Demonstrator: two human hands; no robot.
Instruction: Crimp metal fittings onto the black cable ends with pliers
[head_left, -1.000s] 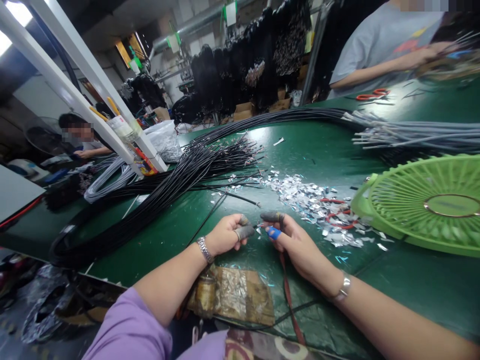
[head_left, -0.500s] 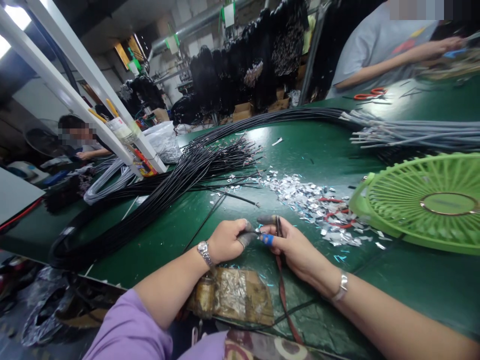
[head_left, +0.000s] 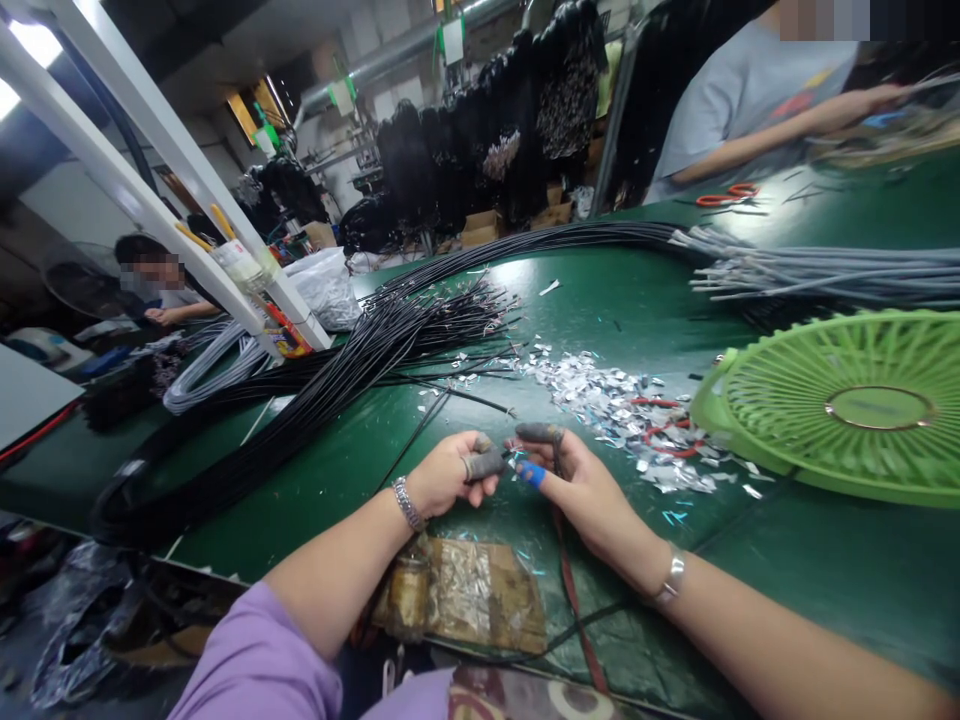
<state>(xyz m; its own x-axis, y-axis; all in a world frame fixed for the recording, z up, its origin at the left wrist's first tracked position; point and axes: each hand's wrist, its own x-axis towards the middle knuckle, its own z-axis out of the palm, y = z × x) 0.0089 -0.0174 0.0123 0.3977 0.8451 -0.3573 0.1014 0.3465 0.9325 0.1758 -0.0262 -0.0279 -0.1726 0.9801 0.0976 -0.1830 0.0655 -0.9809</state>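
Since the earlier frames the left hand [head_left: 448,472] and right hand [head_left: 581,487] have parted slightly beside the foil scrap pile [head_left: 615,405]. Both pinch closed on a thin wire end [head_left: 512,447]; stripping appears to continue.

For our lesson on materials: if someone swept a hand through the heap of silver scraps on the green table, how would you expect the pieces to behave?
The silver scraps are tiny, thin, foil-like flakes, so they would probably scatter or flutter rather than slide as one heap. Many already lie strewn across the green table, which suggests they are very light. They look crumpled, so likely floppy and hard to pinch singly.
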